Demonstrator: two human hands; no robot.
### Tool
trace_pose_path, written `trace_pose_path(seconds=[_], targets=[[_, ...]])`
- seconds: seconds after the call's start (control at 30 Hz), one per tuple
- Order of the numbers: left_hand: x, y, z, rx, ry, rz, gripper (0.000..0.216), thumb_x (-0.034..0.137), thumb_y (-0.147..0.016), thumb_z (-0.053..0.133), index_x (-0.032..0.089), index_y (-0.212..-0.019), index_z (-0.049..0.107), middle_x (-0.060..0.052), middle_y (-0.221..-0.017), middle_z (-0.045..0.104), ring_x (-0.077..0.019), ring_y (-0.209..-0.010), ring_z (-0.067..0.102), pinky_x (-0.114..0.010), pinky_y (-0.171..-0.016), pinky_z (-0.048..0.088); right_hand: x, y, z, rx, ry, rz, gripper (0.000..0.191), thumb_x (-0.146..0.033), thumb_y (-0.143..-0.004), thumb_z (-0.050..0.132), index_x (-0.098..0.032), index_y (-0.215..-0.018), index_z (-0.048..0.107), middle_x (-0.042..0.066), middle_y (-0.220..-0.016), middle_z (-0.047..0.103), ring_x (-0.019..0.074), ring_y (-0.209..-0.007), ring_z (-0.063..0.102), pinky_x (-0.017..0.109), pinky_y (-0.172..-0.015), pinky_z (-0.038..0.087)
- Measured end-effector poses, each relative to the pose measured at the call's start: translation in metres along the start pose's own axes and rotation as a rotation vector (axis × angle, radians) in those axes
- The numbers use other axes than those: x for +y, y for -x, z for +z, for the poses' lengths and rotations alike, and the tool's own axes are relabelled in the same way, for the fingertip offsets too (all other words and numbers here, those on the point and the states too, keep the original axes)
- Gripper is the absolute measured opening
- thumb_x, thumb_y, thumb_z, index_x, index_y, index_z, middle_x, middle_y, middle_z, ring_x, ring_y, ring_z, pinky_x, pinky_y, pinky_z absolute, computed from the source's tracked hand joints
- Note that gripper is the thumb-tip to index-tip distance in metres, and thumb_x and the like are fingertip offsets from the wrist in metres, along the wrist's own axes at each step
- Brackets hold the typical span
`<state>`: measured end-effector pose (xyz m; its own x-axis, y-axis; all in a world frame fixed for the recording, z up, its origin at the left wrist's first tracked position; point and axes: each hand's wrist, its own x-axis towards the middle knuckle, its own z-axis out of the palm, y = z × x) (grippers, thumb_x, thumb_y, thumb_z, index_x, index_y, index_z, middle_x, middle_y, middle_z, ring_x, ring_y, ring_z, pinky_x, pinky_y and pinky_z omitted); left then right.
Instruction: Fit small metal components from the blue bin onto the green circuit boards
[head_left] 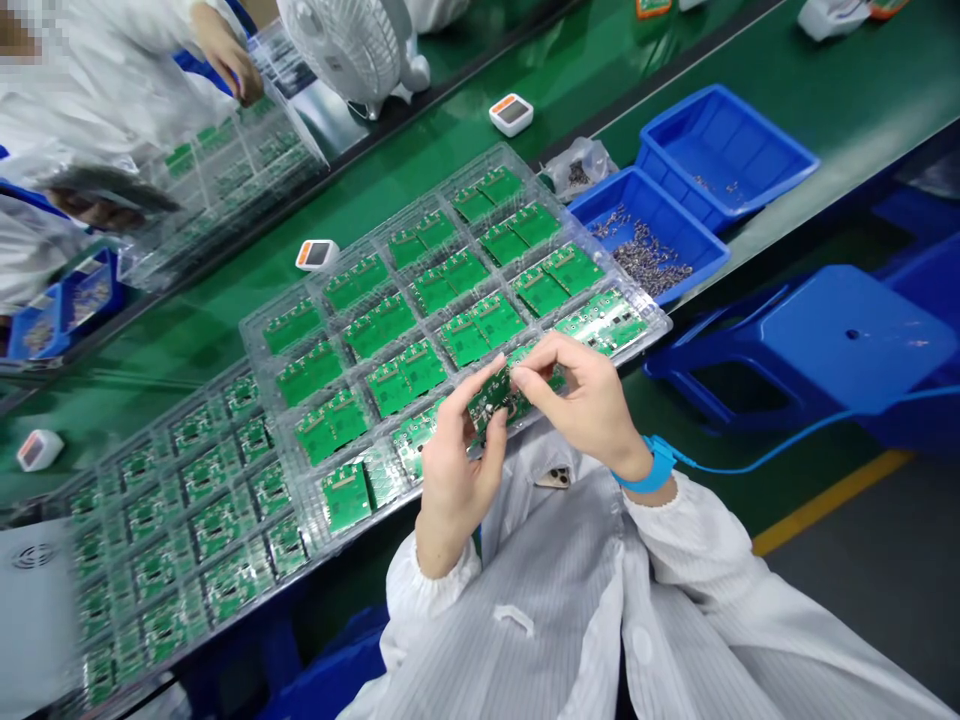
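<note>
White striped antistatic smock (pixel 570 600) sleeves end at 2 bare hands, the left hand (pixel 457 470) and right hand (pixel 581 400) close together, both pinching a small green circuit board (pixel 491 400) just above the near edge of a clear plastic tray (pixel 559 195) of matching boards. Blue wrist strap (pixel 649 465) circles the right wrist.

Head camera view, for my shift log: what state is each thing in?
Left hand: holding the circuit board
Right hand: pinching the same board
Green circuit board: lifted, tilted above the tray
Clear plastic tray: on the green bench, boards in its pockets
Nearer blue bin: heaped with small metal parts
Farther blue bin: only a few parts
Blue wrist strap: fastened on the right wrist, cord attached
</note>
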<state>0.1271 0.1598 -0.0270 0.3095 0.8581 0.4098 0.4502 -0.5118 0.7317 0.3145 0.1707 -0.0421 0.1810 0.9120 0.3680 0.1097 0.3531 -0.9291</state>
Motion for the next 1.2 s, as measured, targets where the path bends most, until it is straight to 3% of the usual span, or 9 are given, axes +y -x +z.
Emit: trace_pose_path(seconds=[0.1, 0.23, 0.3, 0.53, 0.8, 0.9, 1.0, 1.07, 1.2], targets=[[-0.001, 0.001, 0.000, 0.007, -0.016, 0.012, 0.051, 0.022, -0.116, 0.072, 0.031, -0.165, 0.061, -0.013, -0.159, 0.077, -0.0242, -0.131, 0.084, -0.027, -0.082, 0.071, -0.001, -0.001, 0.000, -0.001, -0.014, -0.005, 0.020, -0.026, -0.109, 0.076, -0.024, -0.089, 0.073, 0.001, -0.087, 0.073, 0.0179, -0.080, 0.066, 0.034, -0.074, 0.057], [-0.003, 0.004, 0.003, 0.030, 0.033, 0.035, 0.055, 0.018, -0.116, 0.070, 0.032, -0.168, 0.059, -0.011, -0.162, 0.076, -0.0270, -0.148, 0.078, -0.039, -0.115, 0.071, -0.003, -0.001, 0.003, -0.003, -0.028, -0.030, 0.020, -0.022, -0.110, 0.076, -0.024, -0.090, 0.073, 0.000, -0.088, 0.073, 0.0165, -0.081, 0.067, 0.033, -0.074, 0.056], [-0.003, 0.005, 0.005, 0.047, 0.043, 0.050, 0.057, 0.016, -0.115, 0.070, 0.033, -0.169, 0.057, -0.010, -0.162, 0.076, -0.0264, -0.150, 0.076, -0.041, -0.122, 0.068, -0.003, -0.001, 0.005, 0.016, -0.019, -0.051, 0.021, -0.022, -0.110, 0.076, -0.024, -0.089, 0.072, 0.000, -0.087, 0.073, 0.0165, -0.081, 0.067, 0.033, -0.075, 0.056], [-0.002, 0.010, 0.006, 0.065, 0.002, 0.031, 0.057, 0.018, -0.116, 0.069, 0.030, -0.170, 0.057, -0.013, -0.165, 0.074, -0.0284, -0.152, 0.075, -0.045, -0.122, 0.069, -0.005, 0.002, 0.009, 0.048, 0.040, -0.049, 0.023, -0.032, -0.111, 0.075, -0.025, -0.089, 0.072, 0.003, -0.088, 0.073, 0.0191, -0.081, 0.066, 0.036, -0.074, 0.058], [-0.003, 0.005, -0.001, 0.044, -0.086, 0.117, 0.057, 0.014, -0.115, 0.069, 0.029, -0.169, 0.061, -0.012, -0.162, 0.077, -0.0258, -0.135, 0.085, -0.042, -0.112, 0.075, -0.003, 0.000, 0.012, 0.016, 0.058, -0.095, 0.021, -0.025, -0.112, 0.075, -0.025, -0.090, 0.072, 0.002, -0.089, 0.073, 0.0191, -0.083, 0.068, 0.035, -0.075, 0.059], [-0.006, 0.006, 0.001, 0.056, -0.045, 0.099, 0.061, 0.012, -0.113, 0.071, 0.032, -0.170, 0.059, -0.009, -0.162, 0.077, -0.0240, -0.139, 0.083, -0.037, -0.114, 0.073, -0.001, -0.001, 0.012, 0.005, 0.033, -0.098, 0.017, -0.025, -0.111, 0.078, -0.025, -0.095, 0.075, 0.002, -0.092, 0.075, 0.0187, -0.085, 0.069, 0.035, -0.078, 0.059], [-0.005, 0.007, 0.005, 0.084, 0.029, 0.056, 0.058, 0.015, -0.115, 0.071, 0.033, -0.169, 0.059, -0.009, -0.164, 0.076, -0.0266, -0.150, 0.076, -0.043, -0.124, 0.068, 0.000, 0.000, 0.008, -0.003, -0.039, -0.077, 0.004, -0.031, -0.111, 0.082, -0.027, -0.111, 0.082, 0.004, -0.106, 0.080, 0.0204, -0.096, 0.073, 0.036, -0.084, 0.063], [-0.002, 0.006, 0.007, 0.089, 0.086, 0.042, 0.055, 0.016, -0.115, 0.070, 0.032, -0.167, 0.061, -0.011, -0.168, 0.072, -0.0295, -0.160, 0.068, -0.048, -0.130, 0.064, 0.000, 0.000, 0.003, -0.020, -0.100, -0.045, 0.012, -0.039, -0.110, 0.084, -0.028, -0.115, 0.084, 0.005, -0.111, 0.081, 0.0214, -0.102, 0.075, 0.036, -0.086, 0.065], [0.004, 0.003, 0.006, 0.060, 0.131, 0.044, 0.052, 0.016, -0.113, 0.074, 0.032, -0.162, 0.065, -0.011, -0.173, 0.068, -0.0334, -0.167, 0.061, -0.053, -0.130, 0.063, -0.004, -0.002, -0.005, -0.053, -0.209, 0.095, 0.039, -0.065, -0.102, 0.088, -0.026, -0.101, 0.084, 0.005, -0.102, 0.079, 0.0210, -0.095, 0.075, 0.036, -0.082, 0.068]])
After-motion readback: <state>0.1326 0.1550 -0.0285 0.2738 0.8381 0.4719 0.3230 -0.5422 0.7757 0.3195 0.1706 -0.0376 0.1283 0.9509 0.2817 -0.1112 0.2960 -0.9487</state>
